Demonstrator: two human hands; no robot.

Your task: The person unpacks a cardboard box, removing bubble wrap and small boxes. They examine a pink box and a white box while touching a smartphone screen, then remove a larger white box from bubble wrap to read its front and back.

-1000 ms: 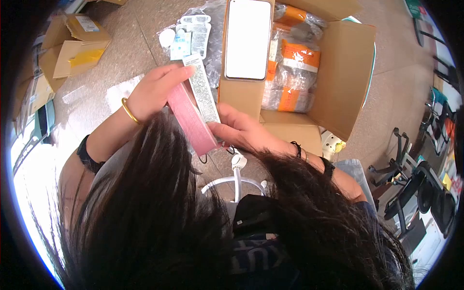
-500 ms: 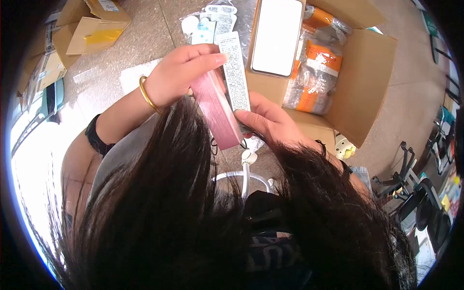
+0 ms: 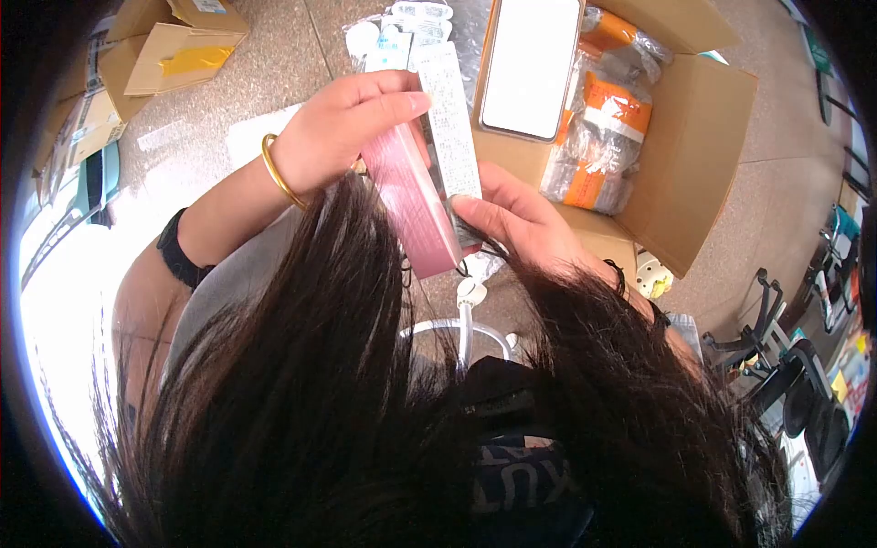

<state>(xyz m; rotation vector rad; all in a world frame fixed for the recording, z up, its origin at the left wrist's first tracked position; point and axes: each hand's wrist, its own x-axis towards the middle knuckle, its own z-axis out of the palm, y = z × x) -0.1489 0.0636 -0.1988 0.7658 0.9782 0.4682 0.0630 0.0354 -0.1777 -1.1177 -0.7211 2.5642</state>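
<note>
My left hand [image 3: 352, 123] is wrapped around a long pink box [image 3: 408, 205], its thumb reaching across to the edge of a narrow white printed carton [image 3: 446, 119]. Rows of small text cover the face of that carton, which stands tilted beside the pink box. Lower down, my right hand [image 3: 521, 219] grips the carton near its bottom end, thumb on the front. A dark gap shows between the two boxes. Hair partly covers both forearms and hides some of the right fingers.
Right of my hands, an open cardboard box [image 3: 690, 173] holds several plastic-wrapped orange-and-grey packs [image 3: 617, 110]. A phone [image 3: 528, 68] with a white screen rests at its left edge. Small packets [image 3: 395, 44] lie beyond my left hand. Another carton [image 3: 183, 59] sits far left; a chair base [image 3: 758, 320] stands right.
The white carton has risen slightly, along with my left hand. Both hands keep their grip, and the whole view has shifted a little.
</note>
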